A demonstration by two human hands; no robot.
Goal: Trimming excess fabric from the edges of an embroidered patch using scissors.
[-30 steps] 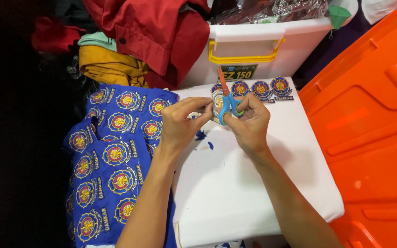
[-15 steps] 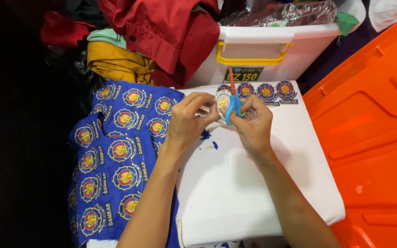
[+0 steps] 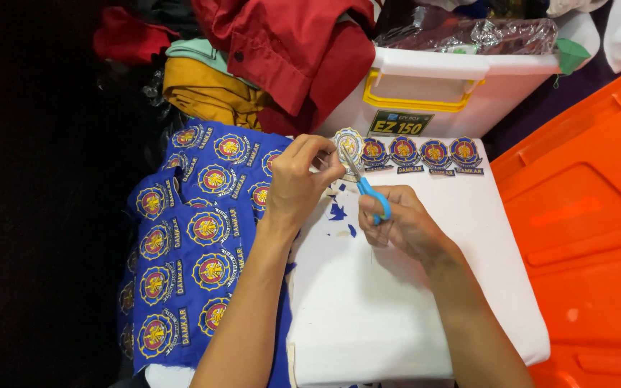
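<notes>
From the head view, you look down at your two hands over a white counter [image 3: 411,309]. Your left hand [image 3: 297,183] pinches a round patch [image 3: 347,146] between thumb and fingers, lifted a little off the counter, so its edge is free for cutting. Your right hand [image 3: 400,226] has its grip closed around the blue handles of a small pair of scissors [image 3: 368,188], and the blades point up at the patch's lower edge. I cannot tell if the blades are open or shut. Tiny blue scraps [image 3: 337,210] lie on the counter just under the patch, where cut bits would drop. A row of four cut-out patches [image 3: 420,154] sits at the far edge of the counter, lined up neatly and out of the way. On your left, a big blue cloth sheet [image 3: 188,237] with many of the same round badges hangs over the counter's edge, close by your left arm. Behind it all stands a white box with yellow handle [image 3: 433,86], with red clothes [image 3: 289,50] heaped beside it. An orange plastic shape [image 3: 591,215] fills the right side.
</notes>
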